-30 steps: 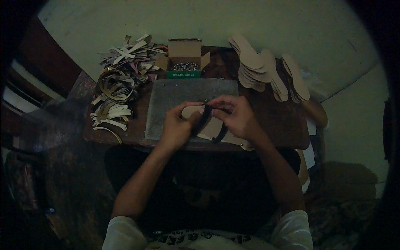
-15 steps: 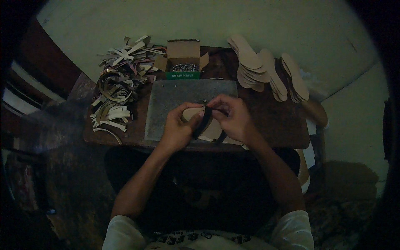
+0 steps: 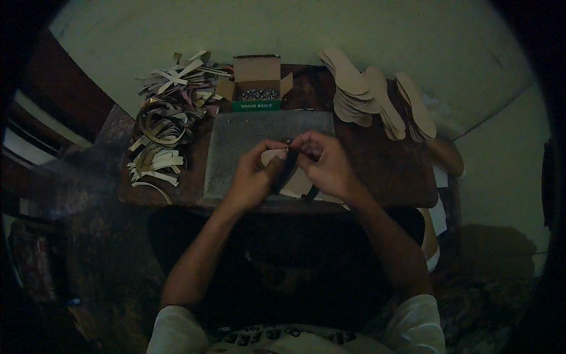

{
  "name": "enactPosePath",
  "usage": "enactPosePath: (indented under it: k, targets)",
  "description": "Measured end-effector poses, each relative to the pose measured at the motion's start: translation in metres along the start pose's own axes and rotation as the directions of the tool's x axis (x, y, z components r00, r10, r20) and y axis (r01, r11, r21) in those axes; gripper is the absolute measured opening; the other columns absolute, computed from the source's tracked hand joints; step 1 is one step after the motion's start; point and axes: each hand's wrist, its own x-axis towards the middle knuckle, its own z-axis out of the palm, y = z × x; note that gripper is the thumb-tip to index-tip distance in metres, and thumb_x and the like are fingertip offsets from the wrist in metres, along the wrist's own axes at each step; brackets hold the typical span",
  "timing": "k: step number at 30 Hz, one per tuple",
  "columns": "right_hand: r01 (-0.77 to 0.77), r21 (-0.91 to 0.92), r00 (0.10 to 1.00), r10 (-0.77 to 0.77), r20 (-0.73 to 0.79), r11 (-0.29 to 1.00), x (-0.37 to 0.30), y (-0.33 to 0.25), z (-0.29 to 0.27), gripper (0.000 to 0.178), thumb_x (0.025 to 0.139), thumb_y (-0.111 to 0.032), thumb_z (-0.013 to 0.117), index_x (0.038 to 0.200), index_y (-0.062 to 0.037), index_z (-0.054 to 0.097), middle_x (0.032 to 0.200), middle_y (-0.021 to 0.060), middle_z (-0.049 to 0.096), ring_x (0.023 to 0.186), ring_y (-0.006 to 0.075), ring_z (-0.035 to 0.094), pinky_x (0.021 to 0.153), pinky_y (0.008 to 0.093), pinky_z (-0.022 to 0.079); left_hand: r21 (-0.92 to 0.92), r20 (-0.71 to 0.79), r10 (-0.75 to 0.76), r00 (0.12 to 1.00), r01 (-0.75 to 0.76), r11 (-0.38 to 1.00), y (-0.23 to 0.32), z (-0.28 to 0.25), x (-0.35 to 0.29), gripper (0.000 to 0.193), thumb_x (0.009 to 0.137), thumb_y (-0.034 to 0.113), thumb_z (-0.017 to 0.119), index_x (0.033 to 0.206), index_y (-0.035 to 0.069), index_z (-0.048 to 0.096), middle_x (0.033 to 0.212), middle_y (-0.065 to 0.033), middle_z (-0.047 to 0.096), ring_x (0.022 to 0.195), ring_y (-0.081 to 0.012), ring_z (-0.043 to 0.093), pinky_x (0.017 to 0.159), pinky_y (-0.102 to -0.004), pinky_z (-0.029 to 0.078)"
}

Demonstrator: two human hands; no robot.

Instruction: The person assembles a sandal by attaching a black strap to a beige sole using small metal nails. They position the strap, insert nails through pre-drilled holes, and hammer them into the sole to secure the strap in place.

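A tan insole (image 3: 298, 182) with dark straps lies across the near part of a grey slab. My left hand (image 3: 250, 177) grips its far end, with the thumb beside a dark strap (image 3: 288, 171). My right hand (image 3: 328, 168) is closed, its fingertips pinching the strap's far end at the insole's edge. Between the two sets of fingertips a small round nail head (image 3: 289, 141) shows. Shadow and fingers hide exactly how the strap end meets the insole. A second dark strap piece (image 3: 311, 193) sits nearer me on the insole.
Beyond the grey slab (image 3: 236, 141) stands an open green cardboard box (image 3: 257, 105) of metal nails. Strap strips (image 3: 159, 124) are heaped on the left of the brown table (image 3: 395, 183). Tan insoles (image 3: 354, 82) lie stacked at the far right. Another person's bare limb (image 3: 446, 158) shows beyond the right edge.
My right hand's fingers have shifted slightly at the strap's far end, and the hand has turned a little. My left hand keeps its grip on the insole.
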Motion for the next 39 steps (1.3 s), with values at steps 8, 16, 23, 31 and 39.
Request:
enactPosePath:
  k: [8,16,23,31,39]
  targets:
    - [-0.074,0.015,0.997,0.073,0.029,0.997,0.001,0.0,-0.007,0.019,0.083,-0.002,0.065,0.102,0.0017,0.067,0.094,0.0114,0.07,0.088,0.0153,0.065,0.079,0.0292,0.051,0.071,-0.028,0.019,0.999,-0.017,0.997,-0.009,0.002,0.003,0.021,0.097,0.022,0.059,0.111,0.006,0.06,0.087,-0.0037,0.064,0.073,-0.0098,0.058,0.063,-0.0248,0.048]
    - [-0.154,0.005,0.988,0.154,0.008,0.988,0.001,-0.006,-0.012,0.023,0.087,-0.004,0.062,0.108,0.001,0.067,0.097,0.01,0.071,0.087,0.0143,0.065,0.079,0.0293,0.05,-0.108,-0.039,-0.078,0.996,0.073,0.991,-0.006,0.0,0.004,0.028,0.1,0.031,0.055,0.114,0.008,0.059,0.106,-0.0021,0.061,0.094,-0.0101,0.055,0.081,-0.0249,0.044]
    - [-0.172,0.078,0.983,0.177,-0.054,0.982,0.006,-0.009,-0.021,0.025,0.088,-0.002,0.063,0.111,0.0035,0.065,0.103,0.0115,0.07,0.092,0.0158,0.065,0.08,0.0283,0.051,-0.075,-0.028,-0.037,0.999,0.034,0.997,0.009,0.001,0.0,0.029,0.095,0.027,0.063,0.113,0.005,0.059,0.1,-0.0028,0.062,0.09,-0.0101,0.057,0.081,-0.0262,0.046]
    - [-0.207,0.194,0.953,0.242,-0.183,0.959,0.011,0.002,-0.027,0.028,0.087,-0.004,0.066,0.114,0.0031,0.064,0.103,0.0119,0.07,0.091,0.0163,0.065,0.081,0.0294,0.051,0.016,-0.023,0.012,1.0,-0.012,1.0,0.006,-0.005,0.002,0.031,0.086,0.016,0.075,0.11,0.003,0.061,0.093,-0.0022,0.064,0.084,-0.009,0.058,0.079,-0.0261,0.047]
    - [-0.217,0.239,0.943,0.266,-0.198,0.946,0.009,0.004,-0.027,0.025,0.088,-0.005,0.065,0.112,0.0028,0.064,0.102,0.0113,0.07,0.087,0.0152,0.065,0.077,0.0296,0.052,0.012,-0.047,0.051,0.998,-0.05,0.999,-0.003,0.001,0.002,0.028,0.085,0.016,0.075,0.107,0.004,0.063,0.086,-0.0003,0.062,0.08,-0.0082,0.057,0.072,-0.0239,0.046]
